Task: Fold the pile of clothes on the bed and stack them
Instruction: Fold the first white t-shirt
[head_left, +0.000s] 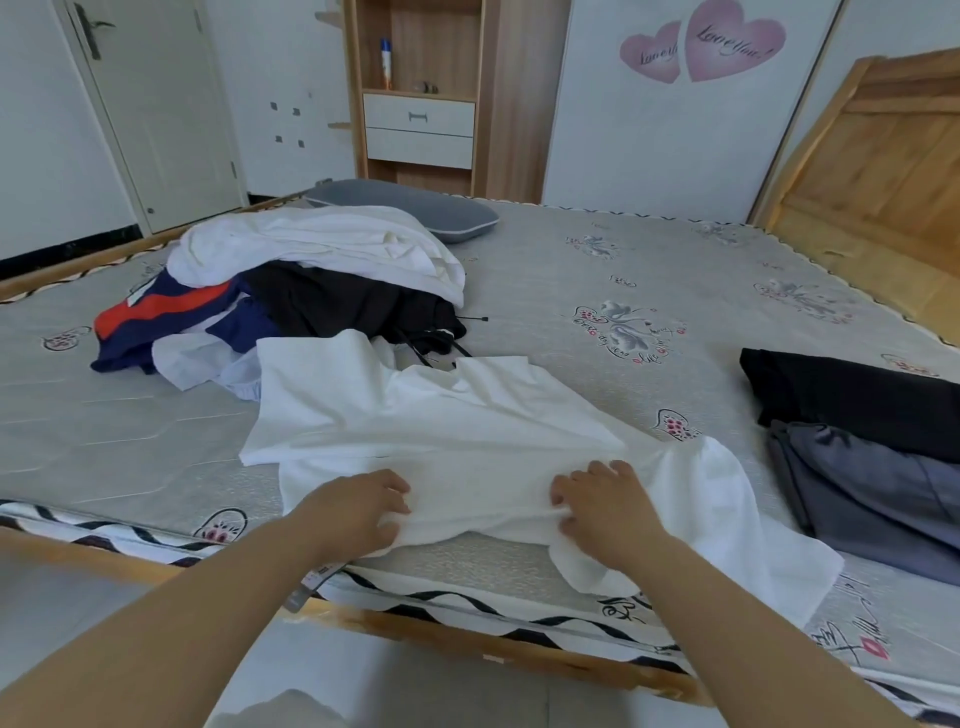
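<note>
With both the left hand (363, 506) and the right hand (605, 501) pinching the near edge of the white shirt (431, 415) spread on the bed (597, 270), the person should pull it taut and smooth before folding

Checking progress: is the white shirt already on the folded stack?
No, the white shirt lies spread before both hands, apart from the folded stack.

A single head-worn wide-angle view looks forward and down from just outside the bed's (597, 291) near edge, facing across it toward the far wall.
</note>
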